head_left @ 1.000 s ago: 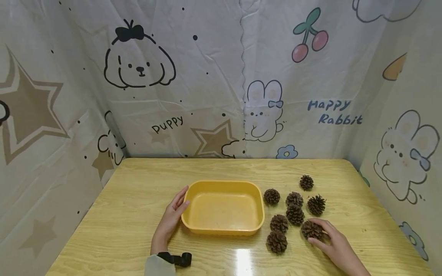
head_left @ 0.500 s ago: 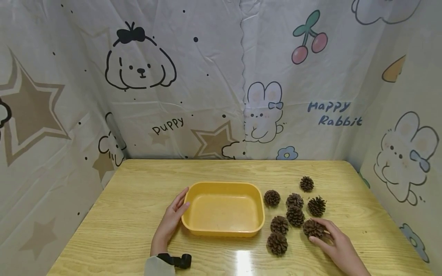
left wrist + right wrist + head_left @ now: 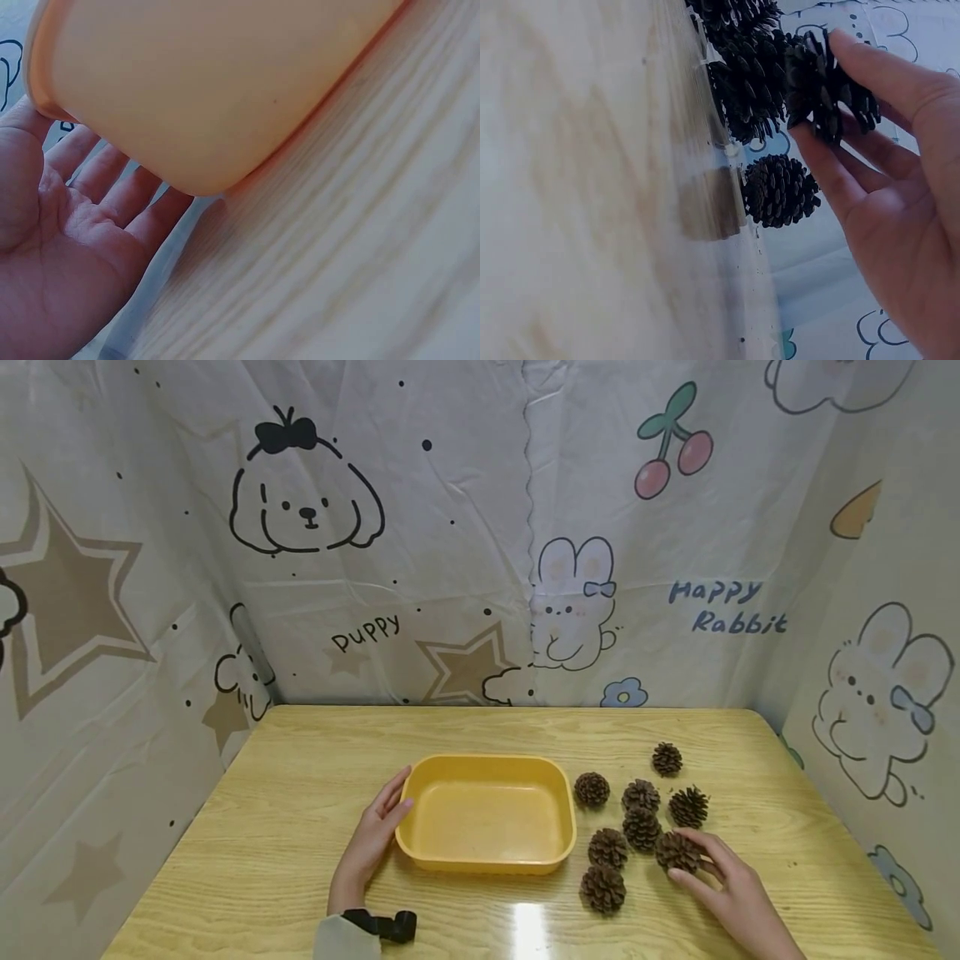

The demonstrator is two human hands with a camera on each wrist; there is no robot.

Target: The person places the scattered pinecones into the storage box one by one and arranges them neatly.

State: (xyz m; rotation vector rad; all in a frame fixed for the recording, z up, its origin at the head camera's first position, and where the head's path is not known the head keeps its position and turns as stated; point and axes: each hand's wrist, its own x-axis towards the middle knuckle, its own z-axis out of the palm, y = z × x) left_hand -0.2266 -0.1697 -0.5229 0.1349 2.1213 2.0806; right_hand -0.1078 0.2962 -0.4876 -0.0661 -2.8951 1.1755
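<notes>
In the head view my left hand (image 3: pixel 367 837) holds the left end of a yellow plastic tray (image 3: pixel 483 865), thumb over the rim and fingers along the outside. The left wrist view shows those fingers against the outer wall of the tray (image 3: pixel 202 97). Nothing lies inside the tray. To its right, my right hand (image 3: pixel 733 887) pinches a brown pinecone (image 3: pixel 675 853) between thumb and fingers. The right wrist view has this pinecone (image 3: pixel 821 94) off the tabletop, with the fingertips at its sides.
Several other pinecones lie between tray and right hand, including a touching pair by the tray's front right corner (image 3: pixel 603 889) and a lone pinecone (image 3: pixel 667 759) farthest back. The wooden table (image 3: pixel 247 827) is bounded by printed cloth (image 3: pixel 465 543) behind and at both sides.
My right hand has closed on the pinecone and raised it slightly, shifting it a little right and then back left. My left hand and the tray have stayed put.
</notes>
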